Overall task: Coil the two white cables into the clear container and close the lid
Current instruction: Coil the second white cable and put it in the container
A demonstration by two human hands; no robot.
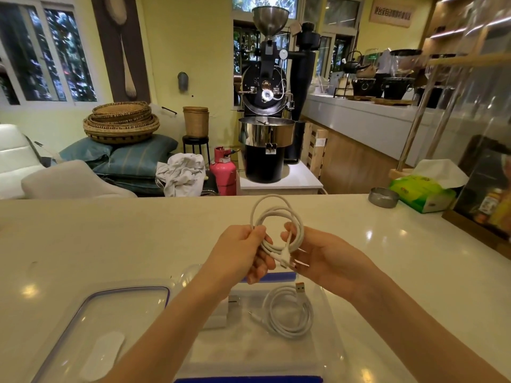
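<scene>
A: Countertop (110, 239), glossy pale stone, wide and bare toward its left edge. Clear container (326, 327) sits at the near edge, lid (110, 322) off beside it on the left.

B: Cables?

A: One white cable (290, 313) lies coiled inside. The other cable (272, 217), looped round, hangs above it; left hand (237, 252) and right hand (323, 258) both pinch its strands.

One camera only, worn on my head. It looks forward and down over the white table (110, 239), close above my two forearms, which reach in from the bottom edge. The wide lens also takes in the room beyond the table's far edge, bending straight lines near the borders.
</scene>
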